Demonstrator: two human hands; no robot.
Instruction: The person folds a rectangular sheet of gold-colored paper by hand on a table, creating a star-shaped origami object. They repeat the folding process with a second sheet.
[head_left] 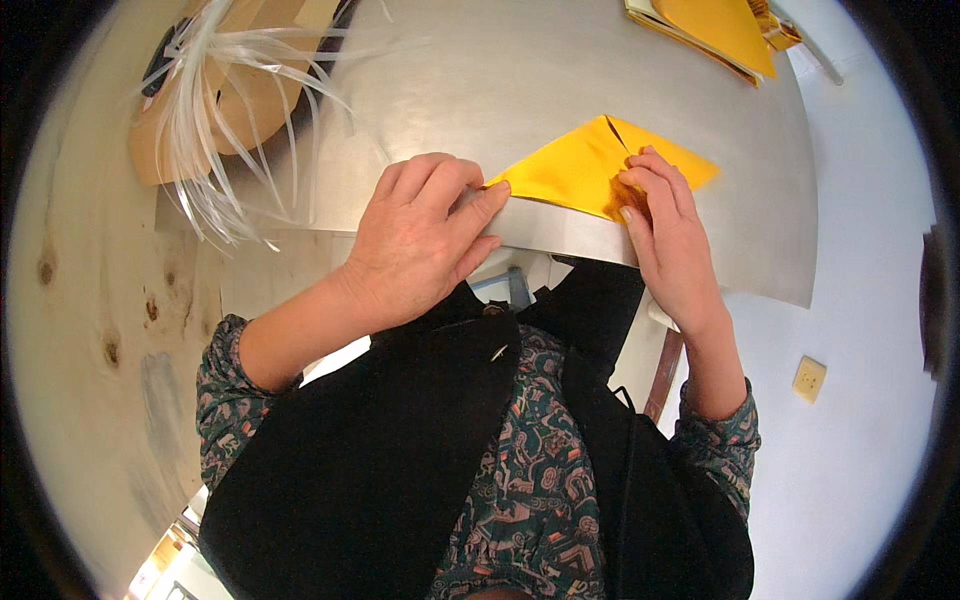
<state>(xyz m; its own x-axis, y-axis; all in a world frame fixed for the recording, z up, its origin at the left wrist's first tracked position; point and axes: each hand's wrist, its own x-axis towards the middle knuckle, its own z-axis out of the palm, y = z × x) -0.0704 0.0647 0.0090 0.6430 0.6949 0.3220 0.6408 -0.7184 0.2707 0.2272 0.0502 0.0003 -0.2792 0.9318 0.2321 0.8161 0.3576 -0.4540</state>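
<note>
A shiny golden-yellow sheet of paper, folded into a pointed, roughly triangular shape, lies at the near edge of the metal table. Its left tip is pinched between the thumb and curled fingers of my left hand. On the sheet's right part, my right hand has its fingers bent and its thumb close to the near edge, closed on the paper. A dark slit between layers shows near the top fold, and a brownish shadow or reflection lies beside the right fingertips.
A bundle of clear plastic strips spreads over brown cardboard at the far left. More yellow sheets are stacked at the far right. Plywood borders the left side; a pale wall with an outlet is on the right.
</note>
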